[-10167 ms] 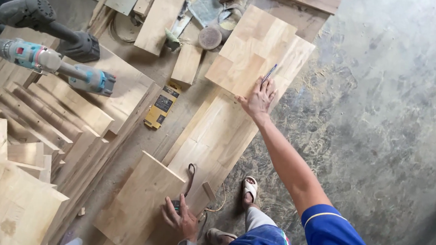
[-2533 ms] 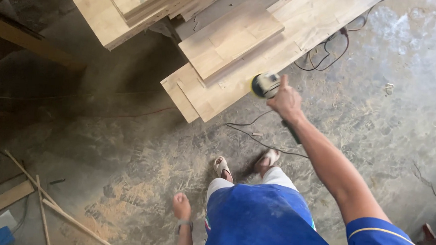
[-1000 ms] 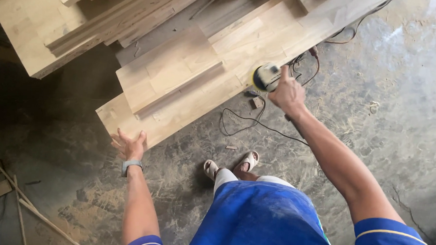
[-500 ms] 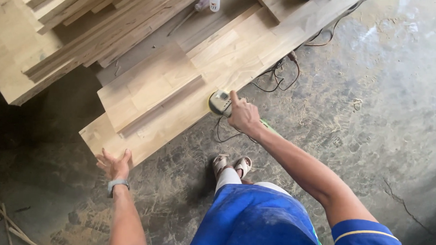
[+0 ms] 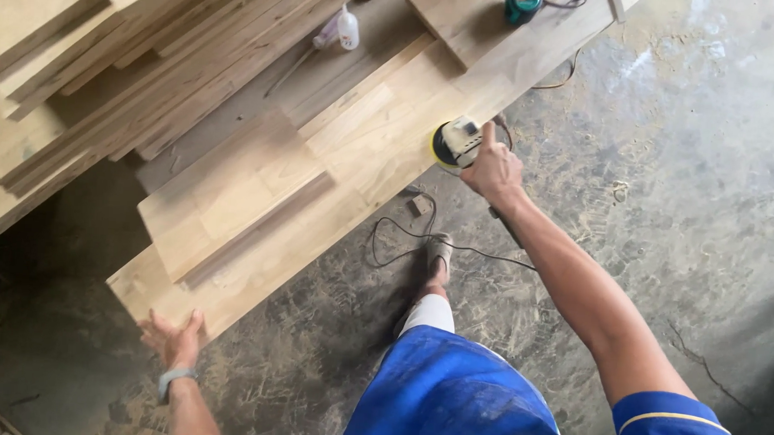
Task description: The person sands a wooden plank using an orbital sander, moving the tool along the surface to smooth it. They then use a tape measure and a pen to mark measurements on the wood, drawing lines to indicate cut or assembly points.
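Note:
My right hand (image 5: 492, 171) grips a yellow and grey disc sander (image 5: 456, 143) at the edge of a long pale wood panel (image 5: 355, 155). The sander's black cord (image 5: 421, 236) trails down over the concrete floor. My left hand (image 5: 173, 339) is open with fingers spread, just below the near corner of that long panel, close to its edge. A smaller wood board (image 5: 223, 189) lies on top of the panel near that corner.
Stacked wood planks (image 5: 80, 65) fill the upper left. A white squeeze bottle (image 5: 348, 29) and a green power tool (image 5: 523, 3) on another board (image 5: 465, 21) lie farther along. Dusty concrete floor (image 5: 666, 212) spreads to the right. My feet stand beside the panel.
The view has swung along the panel. My right hand has moved the sander up along the panel edge. My left hand came into view and reached toward the panel's near corner.

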